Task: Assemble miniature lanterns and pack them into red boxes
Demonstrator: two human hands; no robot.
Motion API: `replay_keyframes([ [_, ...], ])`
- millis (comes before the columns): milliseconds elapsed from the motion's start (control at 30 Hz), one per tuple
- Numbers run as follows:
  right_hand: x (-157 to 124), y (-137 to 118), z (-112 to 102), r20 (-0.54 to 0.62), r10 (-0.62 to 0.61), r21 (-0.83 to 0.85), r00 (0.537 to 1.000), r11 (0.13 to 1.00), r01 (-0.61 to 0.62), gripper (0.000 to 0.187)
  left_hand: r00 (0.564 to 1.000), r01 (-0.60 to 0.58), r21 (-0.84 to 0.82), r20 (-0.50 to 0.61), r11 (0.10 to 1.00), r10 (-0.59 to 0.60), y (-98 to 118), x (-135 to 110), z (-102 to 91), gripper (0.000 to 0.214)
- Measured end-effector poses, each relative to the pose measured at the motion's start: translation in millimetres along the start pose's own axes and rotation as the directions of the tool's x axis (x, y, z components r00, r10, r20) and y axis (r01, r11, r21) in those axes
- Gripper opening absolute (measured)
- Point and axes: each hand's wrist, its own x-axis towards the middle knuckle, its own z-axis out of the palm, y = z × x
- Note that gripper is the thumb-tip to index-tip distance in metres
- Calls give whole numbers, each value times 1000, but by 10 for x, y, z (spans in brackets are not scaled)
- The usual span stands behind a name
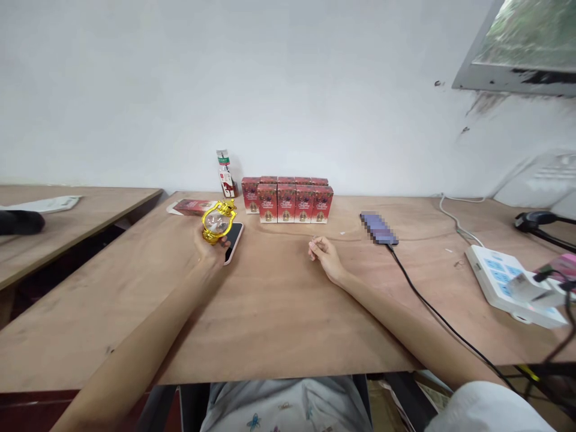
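In my left hand (209, 251) is a gold lantern-shaped ornament (218, 222) with a clear round middle, held upright above the table by its base. Just behind that hand lies a phone (233, 238) with a dark screen and pale edge. My right hand (327, 258) is over the middle of the table, its fingertips pinched together. Whatever may be between them is too small to make out. Beyond both hands, several red printed boxes (286, 204) stand in rows, and a flat red box (194, 207) lies to their left.
A bottle (227, 180) stands against the wall. On the right are a phone (378, 228) on a black cable (423, 298) and a white power strip (504, 279) with plugs. Dark headphones or a similar curved item (537, 220) rest at the far right. Another table (67, 231) adjoins on the left.
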Motion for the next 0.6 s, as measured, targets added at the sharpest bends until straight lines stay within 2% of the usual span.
replay_keyframes([
  [200, 45, 23, -50, -36, 4, -102, 999, 995, -7, 41, 998, 13, -12, 70, 1000, -12, -64, -11, -15, 24],
  [367, 203, 93, -341, -147, -33, -306, 989, 952, -14, 38, 984, 67, 77, 160, 995, -79, -300, -252, 8, 24],
  [467, 287, 125, -592, -251, -83, -441, 964, 897, -38, 30, 953, 156, 173, 234, 972, -195, -474, -455, 16, 26],
  [600, 324, 103, -779, -389, -188, -574, 902, 816, -77, 21, 883, 167, 288, 382, 943, -273, -603, -663, 26, 31],
])
